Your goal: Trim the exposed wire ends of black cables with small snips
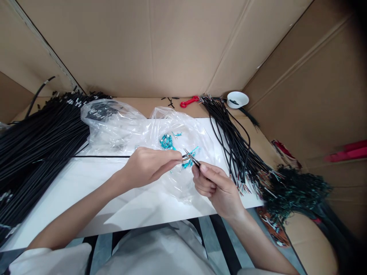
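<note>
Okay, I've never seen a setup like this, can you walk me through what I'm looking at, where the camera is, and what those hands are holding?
The one picture comes from a camera worn on a person's head, looking down at their own two bare hands. They work at a white board walled in by brown cardboard. The left hand pinches the end of a thin black wire that runs off to the left. The right hand grips a small dark wire end that meets it. Under the hands lies a clear plastic bag with small teal connectors. Big bundles of black cables lie left, a smaller bundle right. At the back sit a white bowl and a red tool.
</note>
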The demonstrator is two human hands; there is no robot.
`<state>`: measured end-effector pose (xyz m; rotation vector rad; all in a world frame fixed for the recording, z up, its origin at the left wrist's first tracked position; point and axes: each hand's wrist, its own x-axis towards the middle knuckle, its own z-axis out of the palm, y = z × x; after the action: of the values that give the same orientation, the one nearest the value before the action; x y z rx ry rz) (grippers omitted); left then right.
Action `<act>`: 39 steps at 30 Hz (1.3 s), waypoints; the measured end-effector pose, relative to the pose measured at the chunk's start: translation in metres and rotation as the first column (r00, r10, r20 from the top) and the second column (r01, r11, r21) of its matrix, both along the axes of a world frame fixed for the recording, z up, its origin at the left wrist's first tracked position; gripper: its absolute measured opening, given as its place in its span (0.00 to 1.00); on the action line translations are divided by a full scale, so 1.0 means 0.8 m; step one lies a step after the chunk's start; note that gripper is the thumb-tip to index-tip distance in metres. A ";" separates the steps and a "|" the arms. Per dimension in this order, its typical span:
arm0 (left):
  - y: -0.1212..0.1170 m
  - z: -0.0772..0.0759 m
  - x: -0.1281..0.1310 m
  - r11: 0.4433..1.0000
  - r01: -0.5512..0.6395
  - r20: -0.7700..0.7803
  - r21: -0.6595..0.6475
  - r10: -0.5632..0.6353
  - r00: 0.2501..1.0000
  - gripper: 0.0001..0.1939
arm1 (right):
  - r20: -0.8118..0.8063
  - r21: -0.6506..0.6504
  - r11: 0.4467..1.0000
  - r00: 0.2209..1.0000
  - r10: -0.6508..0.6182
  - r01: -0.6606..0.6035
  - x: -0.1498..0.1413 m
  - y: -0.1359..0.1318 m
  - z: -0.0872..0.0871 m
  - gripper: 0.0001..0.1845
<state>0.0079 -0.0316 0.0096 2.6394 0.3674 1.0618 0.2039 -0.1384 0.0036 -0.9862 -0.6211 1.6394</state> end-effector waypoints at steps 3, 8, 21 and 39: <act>0.002 0.001 0.000 0.960 0.054 0.024 -0.275 -0.049 0.999 0.04 | -0.030 0.050 0.998 0.999 -0.033 0.034 -0.009 -0.001 -0.004 0.19; 0.003 0.004 0.006 0.668 0.198 0.167 -0.718 -0.112 0.980 0.04 | -0.075 0.142 0.985 0.993 -0.090 0.100 -0.026 0.001 -0.013 0.19; 0.009 0.002 0.015 0.195 0.317 0.293 -0.928 -0.141 0.946 0.12 | -0.110 0.172 0.976 0.987 -0.114 0.132 -0.028 0.007 -0.023 0.17; -0.005 0.026 -0.001 0.795 -0.048 -0.057 0.604 0.104 0.993 0.09 | -0.086 0.003 0.999 0.996 -0.036 0.037 -0.014 -0.002 0.004 0.18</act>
<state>0.0073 -0.0353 0.0304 3.2677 0.1646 1.2579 0.1926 -0.1402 0.0064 -0.9133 -0.5455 1.6387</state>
